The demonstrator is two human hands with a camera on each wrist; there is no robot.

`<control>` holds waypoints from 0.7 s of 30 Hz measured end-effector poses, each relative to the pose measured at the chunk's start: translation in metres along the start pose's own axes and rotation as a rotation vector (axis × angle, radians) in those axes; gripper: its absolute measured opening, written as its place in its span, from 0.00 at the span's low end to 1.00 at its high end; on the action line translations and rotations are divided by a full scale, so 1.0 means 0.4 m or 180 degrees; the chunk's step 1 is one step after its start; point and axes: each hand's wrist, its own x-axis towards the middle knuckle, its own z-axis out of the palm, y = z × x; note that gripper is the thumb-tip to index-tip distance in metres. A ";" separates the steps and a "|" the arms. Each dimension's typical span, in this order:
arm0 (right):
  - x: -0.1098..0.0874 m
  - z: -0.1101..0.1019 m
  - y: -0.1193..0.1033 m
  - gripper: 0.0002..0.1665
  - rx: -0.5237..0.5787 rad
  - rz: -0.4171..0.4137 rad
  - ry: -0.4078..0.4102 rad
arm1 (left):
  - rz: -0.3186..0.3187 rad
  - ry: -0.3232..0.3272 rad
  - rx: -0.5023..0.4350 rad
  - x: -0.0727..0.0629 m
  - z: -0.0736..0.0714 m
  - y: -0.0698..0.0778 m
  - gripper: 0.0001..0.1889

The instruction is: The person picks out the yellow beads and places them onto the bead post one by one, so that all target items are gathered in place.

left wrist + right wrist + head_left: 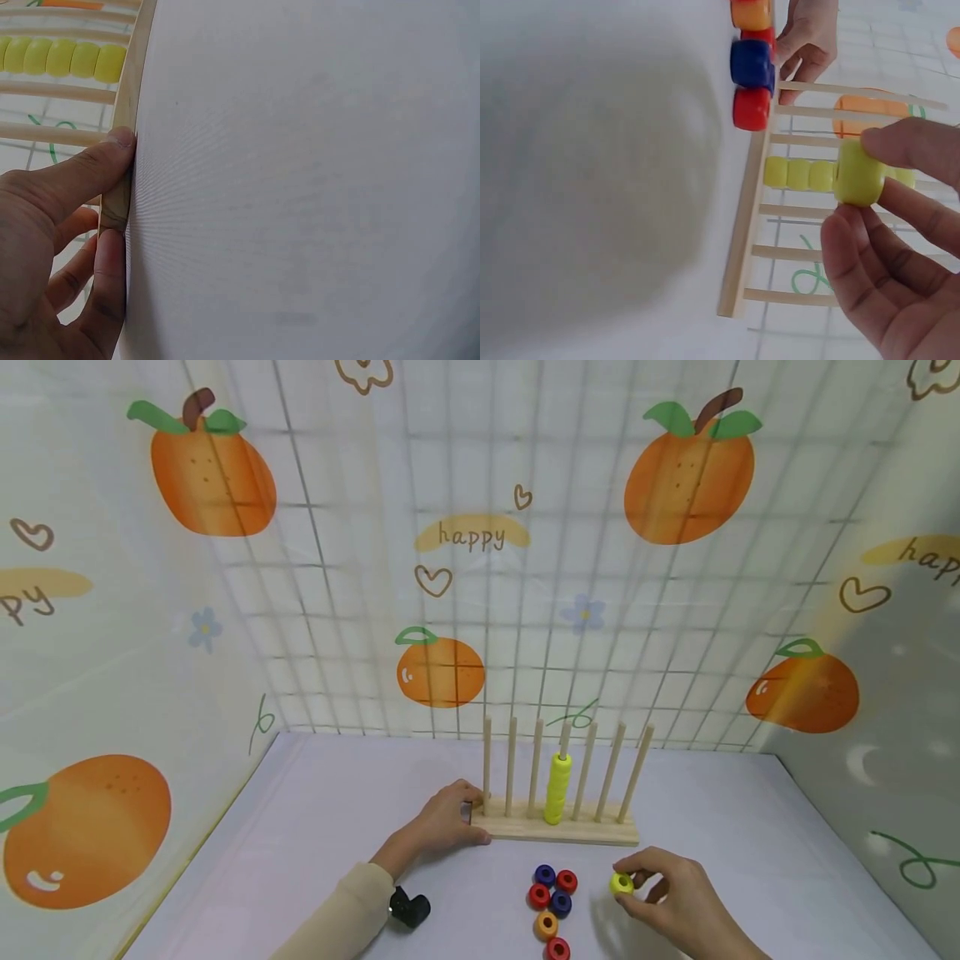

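Note:
My right hand (pixel 671 893) pinches a yellow bead (pixel 860 174) between thumb and fingers, above the table and in front of a wooden peg stand (pixel 592 835). Several upright pegs rise from the stand. On its middle peg sits a stack of yellow beads (pixel 557 789), with the bare peg tip showing above. At the stand's left end, my left hand (pixel 447 817) grips the base; in the left wrist view the thumb (pixel 112 154) lies along one side of the wood.
Loose beads lie in front of the stand: red beads (pixel 566 882), blue beads (pixel 545 875) and an orange bead (pixel 547 925). A small black object (pixel 410 907) lies beside the left sleeve (pixel 345 906). Behind the white table (pixel 337 777) hangs a printed curtain (pixel 480 460) over a wire grid.

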 end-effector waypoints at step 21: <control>0.033 -0.034 -0.041 0.21 -0.0147 -0.0366 0.0671 | 0.0011 -0.0006 -0.0005 -0.001 -0.002 0.000 0.38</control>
